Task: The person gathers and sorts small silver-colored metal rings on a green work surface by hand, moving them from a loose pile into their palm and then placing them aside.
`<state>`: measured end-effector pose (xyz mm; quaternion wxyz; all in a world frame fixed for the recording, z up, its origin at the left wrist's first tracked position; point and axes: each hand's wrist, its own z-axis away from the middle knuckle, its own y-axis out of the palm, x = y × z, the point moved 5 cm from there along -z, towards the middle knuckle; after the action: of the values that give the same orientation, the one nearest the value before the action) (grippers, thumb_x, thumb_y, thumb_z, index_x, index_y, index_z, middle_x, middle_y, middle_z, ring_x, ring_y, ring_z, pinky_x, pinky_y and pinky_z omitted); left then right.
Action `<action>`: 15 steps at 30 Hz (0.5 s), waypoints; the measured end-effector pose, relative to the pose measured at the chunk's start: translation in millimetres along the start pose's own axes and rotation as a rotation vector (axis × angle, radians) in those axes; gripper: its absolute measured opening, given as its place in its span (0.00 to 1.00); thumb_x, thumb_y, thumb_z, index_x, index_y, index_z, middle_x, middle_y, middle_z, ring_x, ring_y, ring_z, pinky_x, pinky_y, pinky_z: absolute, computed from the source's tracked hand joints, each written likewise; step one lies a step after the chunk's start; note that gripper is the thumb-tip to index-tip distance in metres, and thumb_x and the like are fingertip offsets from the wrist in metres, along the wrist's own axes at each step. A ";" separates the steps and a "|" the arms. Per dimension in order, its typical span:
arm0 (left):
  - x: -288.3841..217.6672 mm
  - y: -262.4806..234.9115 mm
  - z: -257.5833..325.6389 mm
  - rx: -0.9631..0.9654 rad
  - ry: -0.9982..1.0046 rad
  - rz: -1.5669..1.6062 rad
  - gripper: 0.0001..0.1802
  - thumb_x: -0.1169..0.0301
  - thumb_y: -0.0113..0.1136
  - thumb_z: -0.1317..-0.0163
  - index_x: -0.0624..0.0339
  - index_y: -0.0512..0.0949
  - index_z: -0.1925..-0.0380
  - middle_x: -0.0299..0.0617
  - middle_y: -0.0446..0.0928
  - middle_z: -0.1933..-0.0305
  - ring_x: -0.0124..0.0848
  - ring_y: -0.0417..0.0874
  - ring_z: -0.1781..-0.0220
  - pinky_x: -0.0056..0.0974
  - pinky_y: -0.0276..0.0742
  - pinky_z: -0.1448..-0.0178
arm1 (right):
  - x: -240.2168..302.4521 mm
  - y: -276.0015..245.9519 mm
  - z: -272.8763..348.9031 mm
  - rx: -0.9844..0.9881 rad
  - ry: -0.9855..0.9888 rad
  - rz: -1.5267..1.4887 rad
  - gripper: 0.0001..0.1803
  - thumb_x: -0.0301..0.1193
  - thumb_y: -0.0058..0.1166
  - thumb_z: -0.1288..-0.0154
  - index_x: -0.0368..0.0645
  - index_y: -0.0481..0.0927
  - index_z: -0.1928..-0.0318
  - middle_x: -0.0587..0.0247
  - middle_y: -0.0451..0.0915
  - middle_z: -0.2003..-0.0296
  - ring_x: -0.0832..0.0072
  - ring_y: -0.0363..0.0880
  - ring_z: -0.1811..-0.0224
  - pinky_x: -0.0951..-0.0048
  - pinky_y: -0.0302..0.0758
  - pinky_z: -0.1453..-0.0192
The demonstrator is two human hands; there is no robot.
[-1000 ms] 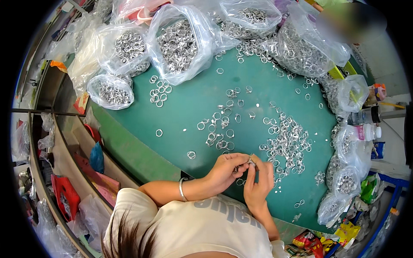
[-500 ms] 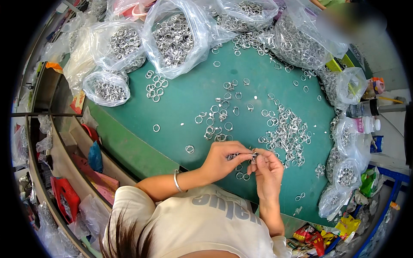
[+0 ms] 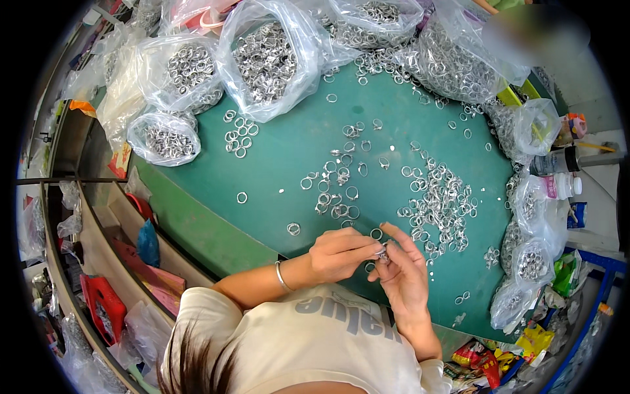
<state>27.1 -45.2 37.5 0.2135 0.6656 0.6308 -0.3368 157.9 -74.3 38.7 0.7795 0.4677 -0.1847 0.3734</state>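
Bare left hand (image 3: 344, 254), to the near left of a heap of loose, shiny silver-coloured rings (image 3: 446, 205) on a smooth green worktop (image 3: 275, 144): its grip is pinched closed, thumb against finger, on a small silver-coloured metal ring (image 3: 382, 255). This ring sits at the fingertips, on the near left side of the heap; its fine detail is too small to make out. It looks light, stiff and probably slick, hard to crush but easy to drop, so the band's rim seems the best hold. Bare right hand (image 3: 403, 272), just on the near side of the heap: grip half open, forefinger raised; whether its other fingertips hold the ring, I cannot tell. Compared with half a second ago, both hands are slightly closer to the worktop's near edge, and the right fingers, curled then, spread wider.
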 end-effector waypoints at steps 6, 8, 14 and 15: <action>8.3 -2.6 -3.0 0.034 -0.174 0.040 0.19 0.88 0.64 0.59 0.59 0.83 0.64 0.43 0.77 0.66 0.34 0.79 0.69 0.31 0.75 0.69 | 13.0 -0.6 -2.1 0.048 -0.177 0.438 0.10 0.22 0.47 0.33 0.31 0.76 0.54 0.62 0.78 0.69 0.80 0.77 0.71 0.77 0.80 0.70; 8.6 -4.7 -2.1 0.059 -0.188 0.050 0.19 0.88 0.63 0.58 0.58 0.83 0.64 0.43 0.77 0.66 0.33 0.79 0.69 0.31 0.75 0.68 | 16.1 -5.6 -3.7 0.067 -0.146 0.357 0.10 0.22 0.47 0.33 0.32 0.76 0.54 0.62 0.78 0.69 0.80 0.77 0.71 0.77 0.80 0.70; 8.3 -5.3 -9.4 0.139 -0.187 0.056 0.15 0.87 0.64 0.56 0.62 0.82 0.66 0.44 0.77 0.66 0.32 0.79 0.69 0.31 0.76 0.69 | 18.7 2.3 0.7 -0.022 -0.313 0.494 0.09 0.20 0.47 0.34 0.30 0.75 0.55 0.61 0.74 0.64 0.79 0.78 0.70 0.77 0.80 0.68; 7.4 -5.2 -12.1 0.138 -0.206 0.074 0.14 0.86 0.65 0.56 0.63 0.82 0.67 0.44 0.77 0.66 0.32 0.79 0.70 0.31 0.76 0.69 | 19.0 3.7 1.3 -0.024 -0.349 0.541 0.09 0.20 0.47 0.34 0.29 0.75 0.55 0.61 0.73 0.62 0.79 0.78 0.69 0.77 0.81 0.68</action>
<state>24.0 -30.8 41.3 0.2433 0.6633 0.5559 -0.4379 167.6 -66.6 53.6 0.6138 0.4496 -0.4377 0.4791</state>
